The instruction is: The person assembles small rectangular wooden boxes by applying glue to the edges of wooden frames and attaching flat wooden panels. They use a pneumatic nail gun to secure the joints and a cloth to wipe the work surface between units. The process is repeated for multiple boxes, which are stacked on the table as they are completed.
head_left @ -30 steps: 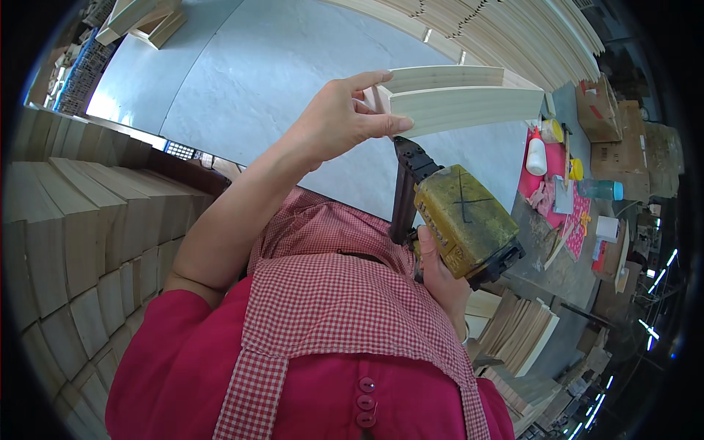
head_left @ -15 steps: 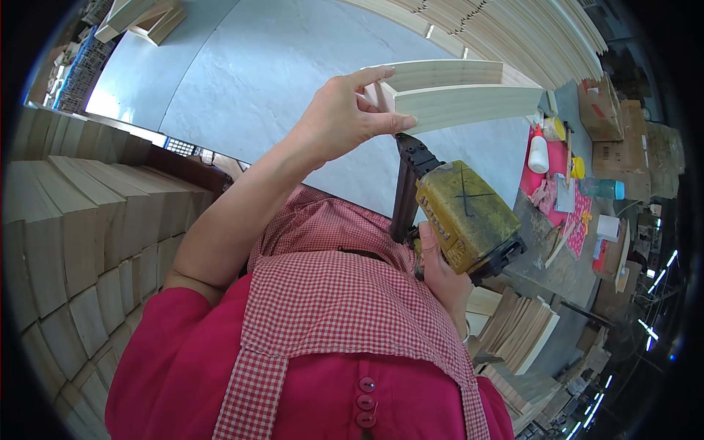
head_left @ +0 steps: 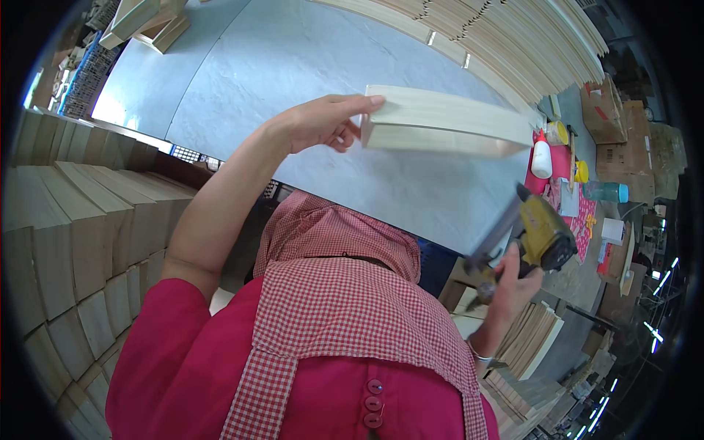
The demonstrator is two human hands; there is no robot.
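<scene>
My left hand [head_left: 323, 123] grips the left end of a long, narrow frame of pale wood [head_left: 447, 117], thumb or finger along its upper edge and the other fingers curled by its end. The frame is tilted over the pale blue-grey tabletop [head_left: 264, 66], one long board facing up. To the right, my right hand [head_left: 513, 282] is wrapped around the handle of a worn yellow-and-black nail gun [head_left: 544, 233]. The gun is apart from the frame, near the table's right front edge, and slightly blurred by motion.
Stacked pale boards [head_left: 506, 44] line the table's far side. A white glue bottle with a red cap [head_left: 541, 158], a teal-lidded bottle [head_left: 605, 192] and cardboard boxes [head_left: 623, 150] stand at the right. Wood blocks [head_left: 88, 235] are piled at my left. Small wooden frames [head_left: 150, 26] lie far left.
The nail gun has moved away from the frame's left end, to the right, in my right hand. The frame has turned over and shifted slightly nearer, with my left hand still at its left end.
</scene>
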